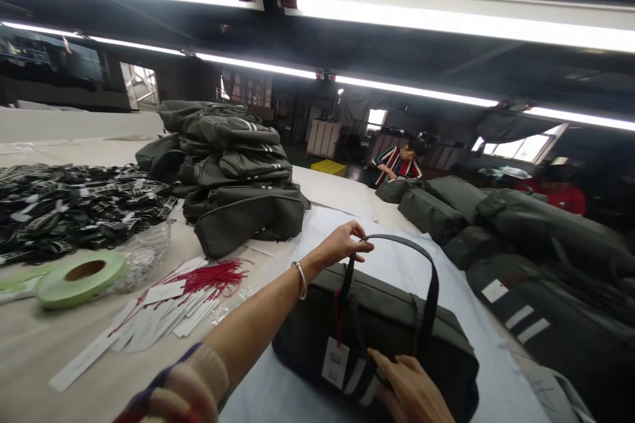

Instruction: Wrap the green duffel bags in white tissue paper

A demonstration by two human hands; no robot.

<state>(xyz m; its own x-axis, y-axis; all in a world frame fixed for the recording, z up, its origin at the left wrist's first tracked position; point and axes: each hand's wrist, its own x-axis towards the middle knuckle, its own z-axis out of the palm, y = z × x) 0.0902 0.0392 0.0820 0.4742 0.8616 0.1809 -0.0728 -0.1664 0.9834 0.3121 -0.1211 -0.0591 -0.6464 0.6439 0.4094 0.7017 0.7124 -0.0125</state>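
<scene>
A dark grey-green duffel bag [391, 297] stands on the pale sheet in front of me, with white stripes on its front side. My left hand [344, 242], with a bangle on its wrist, pinches the raised handle [430, 258] at the top of the bag. Lower down, my right hand [409, 383] is closed at the bag's front, on what looks like the other handle, which hangs down; its fingertips are partly hidden. From a red cord near the handle's base hangs a white tag [335, 362].
Left of the bag lie several white tags with red strings [198, 284], a roll of green tape [82, 277] and a heap of black straps [84, 208]. A stack of bags [243, 178] stands behind. More bags [546, 277] line the right side. A person [397, 164] works farther back.
</scene>
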